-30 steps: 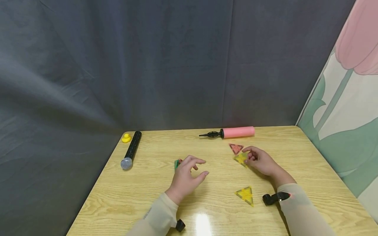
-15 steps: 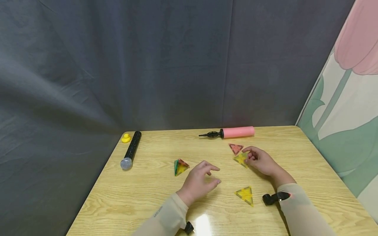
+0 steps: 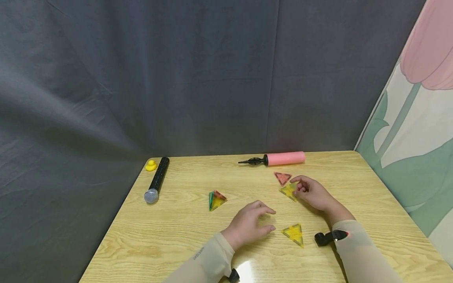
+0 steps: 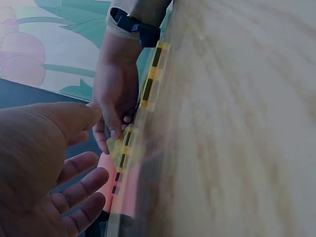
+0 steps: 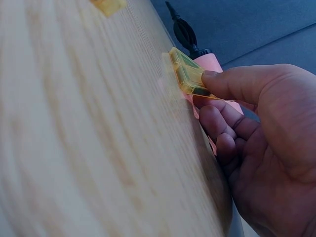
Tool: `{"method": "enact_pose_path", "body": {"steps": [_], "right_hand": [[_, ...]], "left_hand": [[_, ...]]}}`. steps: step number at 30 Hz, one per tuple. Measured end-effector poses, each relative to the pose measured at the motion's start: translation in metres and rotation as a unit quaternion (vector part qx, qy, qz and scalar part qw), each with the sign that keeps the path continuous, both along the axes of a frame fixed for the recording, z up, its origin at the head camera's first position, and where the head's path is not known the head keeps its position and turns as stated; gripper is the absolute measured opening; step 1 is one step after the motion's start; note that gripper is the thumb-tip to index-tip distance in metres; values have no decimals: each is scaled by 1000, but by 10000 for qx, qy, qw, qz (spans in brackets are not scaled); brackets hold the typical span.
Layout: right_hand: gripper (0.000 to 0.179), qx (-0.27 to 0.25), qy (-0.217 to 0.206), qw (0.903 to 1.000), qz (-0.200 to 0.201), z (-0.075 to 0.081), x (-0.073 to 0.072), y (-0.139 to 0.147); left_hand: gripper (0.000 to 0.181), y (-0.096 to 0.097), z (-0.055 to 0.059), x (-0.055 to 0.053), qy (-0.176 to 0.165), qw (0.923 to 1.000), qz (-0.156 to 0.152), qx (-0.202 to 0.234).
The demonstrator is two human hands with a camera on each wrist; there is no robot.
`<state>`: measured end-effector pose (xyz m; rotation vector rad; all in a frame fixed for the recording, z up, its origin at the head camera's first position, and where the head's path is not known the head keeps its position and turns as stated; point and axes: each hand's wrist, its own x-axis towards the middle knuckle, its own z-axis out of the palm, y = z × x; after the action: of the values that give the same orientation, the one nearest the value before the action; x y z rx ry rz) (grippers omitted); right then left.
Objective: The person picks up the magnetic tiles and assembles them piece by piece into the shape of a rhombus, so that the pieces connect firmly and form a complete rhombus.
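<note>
My right hand pinches the corner of a yellow triangular magnetic tile. In the right wrist view the thumb lies over the edge of this tile, with the other fingers curled below. A red triangular tile lies just behind it. My left hand hovers over the table with fingers spread and nothing between them. Its fingertips point toward a second yellow triangular tile lying flat to the right. Farther left stands a small pyramid of green, red and yellow tiles.
A pink balloon pump with a black nozzle lies along the back edge of the wooden table. At the back left are a black microphone and a yellow toy duck. A grey curtain hangs behind.
My left hand has moved right and toward me, away from the tile pyramid, which it partly covered before. The right hand and its tile have stayed in place.
</note>
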<state>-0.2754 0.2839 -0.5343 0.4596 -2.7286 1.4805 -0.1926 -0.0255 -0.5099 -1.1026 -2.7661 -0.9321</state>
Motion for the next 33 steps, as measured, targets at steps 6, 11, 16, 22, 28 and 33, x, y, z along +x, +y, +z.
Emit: {"method": "enact_pose_path", "body": {"steps": [6,11,16,22,28,33], "right_hand": [[38,-71,-35,10000,14,1,1,-1],[38,-43,-86,10000,-9,2,2,-1],[38,10,-90,10000,-25,3,2,-1],[37,16,-79,10000,-34,4,2,-1],[37,-31,-97,9999,-34,4,2,-1],[38,-99,-128,9999,20,3,2,0]], "left_hand": [[42,7,-6,1,153,9994,-164,-254],[44,12,-7,4,145,9987,-239,-415],[44,18,-6,6,153,9978,-295,-567],[42,22,-7,5,267,9972,-377,-588],[40,27,-9,5,230,9966,-410,-671],[41,33,-8,6,234,9955,-514,-754]]}}
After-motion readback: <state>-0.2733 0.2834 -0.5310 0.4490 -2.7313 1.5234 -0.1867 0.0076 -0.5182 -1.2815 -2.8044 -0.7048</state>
